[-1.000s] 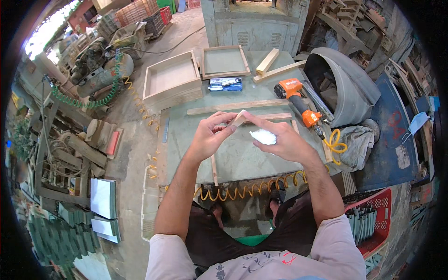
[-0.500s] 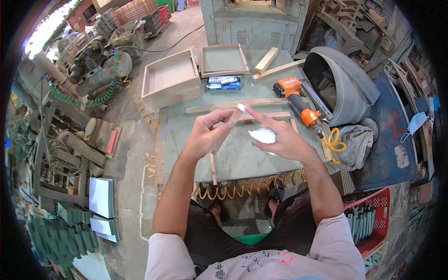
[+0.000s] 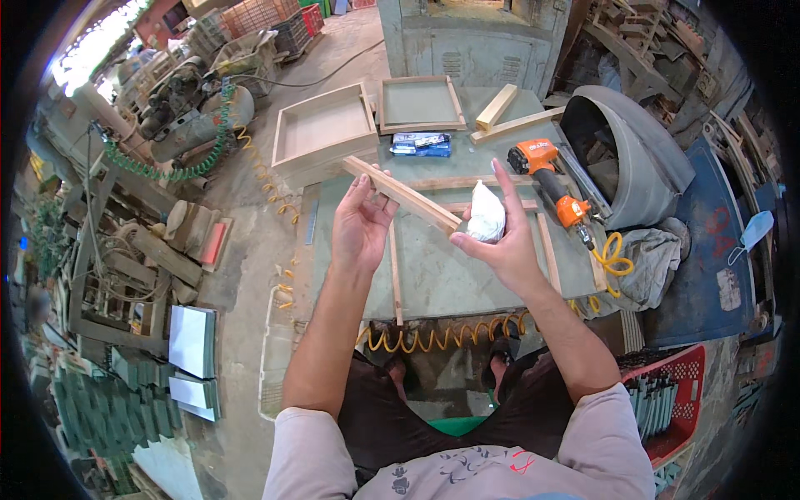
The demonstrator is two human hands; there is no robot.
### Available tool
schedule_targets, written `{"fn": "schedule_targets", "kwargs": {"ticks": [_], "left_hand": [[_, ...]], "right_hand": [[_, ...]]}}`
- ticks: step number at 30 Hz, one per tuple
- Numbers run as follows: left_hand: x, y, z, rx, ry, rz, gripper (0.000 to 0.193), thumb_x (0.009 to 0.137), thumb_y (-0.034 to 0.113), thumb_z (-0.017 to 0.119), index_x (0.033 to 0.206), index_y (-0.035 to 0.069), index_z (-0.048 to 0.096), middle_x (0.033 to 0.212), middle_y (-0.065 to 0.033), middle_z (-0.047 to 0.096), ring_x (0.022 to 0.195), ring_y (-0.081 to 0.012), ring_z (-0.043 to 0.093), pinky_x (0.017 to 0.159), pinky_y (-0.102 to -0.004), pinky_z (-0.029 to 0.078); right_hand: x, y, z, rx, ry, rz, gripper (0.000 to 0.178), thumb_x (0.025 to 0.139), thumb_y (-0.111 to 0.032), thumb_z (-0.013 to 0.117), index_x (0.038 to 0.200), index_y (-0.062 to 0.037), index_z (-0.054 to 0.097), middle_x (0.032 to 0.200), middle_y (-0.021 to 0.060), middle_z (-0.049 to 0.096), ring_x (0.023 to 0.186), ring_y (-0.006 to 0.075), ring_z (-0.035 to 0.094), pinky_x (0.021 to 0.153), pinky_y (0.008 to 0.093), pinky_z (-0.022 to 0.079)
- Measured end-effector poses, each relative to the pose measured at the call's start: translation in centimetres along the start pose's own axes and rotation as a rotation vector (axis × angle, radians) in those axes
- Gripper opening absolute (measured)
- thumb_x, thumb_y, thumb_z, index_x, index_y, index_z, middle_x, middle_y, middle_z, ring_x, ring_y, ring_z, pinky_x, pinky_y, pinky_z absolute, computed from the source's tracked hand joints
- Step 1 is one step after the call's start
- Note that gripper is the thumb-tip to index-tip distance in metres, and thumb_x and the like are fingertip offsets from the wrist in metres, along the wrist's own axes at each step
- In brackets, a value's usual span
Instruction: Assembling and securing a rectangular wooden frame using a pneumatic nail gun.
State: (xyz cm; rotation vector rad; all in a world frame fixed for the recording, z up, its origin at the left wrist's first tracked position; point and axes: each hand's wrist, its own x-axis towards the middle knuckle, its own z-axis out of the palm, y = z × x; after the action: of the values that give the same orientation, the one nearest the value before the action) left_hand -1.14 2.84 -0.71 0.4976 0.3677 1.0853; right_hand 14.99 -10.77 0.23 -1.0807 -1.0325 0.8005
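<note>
My left hand (image 3: 358, 233) grips a short wooden strip (image 3: 406, 197), which slants down to the right above the table. In my right hand (image 3: 518, 254) is a soft white pouch (image 3: 487, 215), held in the palm with the index finger stretched upward. The strip's lower end is close to my right thumb and the pouch; whether they touch I cannot tell. Below my hands, thin wooden strips (image 3: 395, 279) lie on the greenish tabletop (image 3: 462, 287) in a frame-like layout, partly hidden by my arms.
An orange nail gun (image 3: 546, 173) with a yellow coiled hose (image 3: 615, 254) lies at right, beside a grey bin (image 3: 633, 158). Toward the back are a wooden box (image 3: 321, 133), a wooden frame (image 3: 421, 104), blue packets (image 3: 421, 145) and wood blocks (image 3: 497, 107).
The strip has turned from pointing up near my right fingertip to slanting down rightward. My right index finger has lifted off its end, and the white pouch now stands more upright.
</note>
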Motion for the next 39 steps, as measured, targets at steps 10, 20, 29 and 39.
{"fn": "schedule_targets", "kwargs": {"ticks": [10, 20, 29, 39], "left_hand": [[0.0, -1.9, -0.7, -0.041, 0.049, -0.166, 0.018, 0.096, 0.011, 0.051, 0.109, -0.001, 0.051, 0.108, -0.0154, 0.060, 0.105, -0.0247, 0.058, 0.099, -0.0394, 0.048], [-0.4, -1.8, -0.3, 0.008, 0.090, -0.178, 0.023, 0.095, 0.014, 0.053, 0.111, -0.002, 0.049, 0.109, -0.0126, 0.056, 0.106, -0.0239, 0.056, 0.099, -0.0391, 0.047], [-0.4, -1.7, -0.1, -0.005, 0.108, -0.174, 0.023, 0.096, 0.011, 0.050, 0.113, -0.004, 0.045, 0.111, -0.0165, 0.056, 0.108, -0.0263, 0.056, 0.100, -0.0398, 0.048], [-0.3, -1.8, -0.2, -0.010, 0.078, -0.172, 0.024, 0.097, 0.012, 0.049, 0.114, -0.004, 0.044, 0.111, -0.0166, 0.055, 0.107, -0.0269, 0.056, 0.101, -0.0408, 0.047]], "right_hand": [[-0.7, 1.7, -0.2, -0.407, 0.035, -0.473, 0.099, 0.073, -0.003, 0.079, 0.150, -0.0094, 0.018, 0.103, 0.0098, 0.065, 0.091, 0.0148, 0.062, 0.078, 0.0285, 0.052], [-0.3, 1.9, -1.2, -0.577, -0.016, -0.602, 0.085, 0.072, -0.001, 0.078, 0.145, -0.0087, 0.034, 0.109, 0.0148, 0.064, 0.094, 0.0231, 0.065, 0.079, 0.0323, 0.053], [-0.4, 1.9, -1.0, -0.543, -0.006, -0.541, 0.080, 0.071, 0.000, 0.078, 0.141, -0.0081, 0.041, 0.115, 0.0143, 0.061, 0.094, 0.0224, 0.065, 0.080, 0.0325, 0.053], [-0.4, 1.5, -1.0, -0.607, 0.020, -0.605, 0.078, 0.070, 0.001, 0.079, 0.139, -0.0082, 0.043, 0.113, 0.0139, 0.063, 0.094, 0.0232, 0.065, 0.079, 0.0325, 0.053]]}}
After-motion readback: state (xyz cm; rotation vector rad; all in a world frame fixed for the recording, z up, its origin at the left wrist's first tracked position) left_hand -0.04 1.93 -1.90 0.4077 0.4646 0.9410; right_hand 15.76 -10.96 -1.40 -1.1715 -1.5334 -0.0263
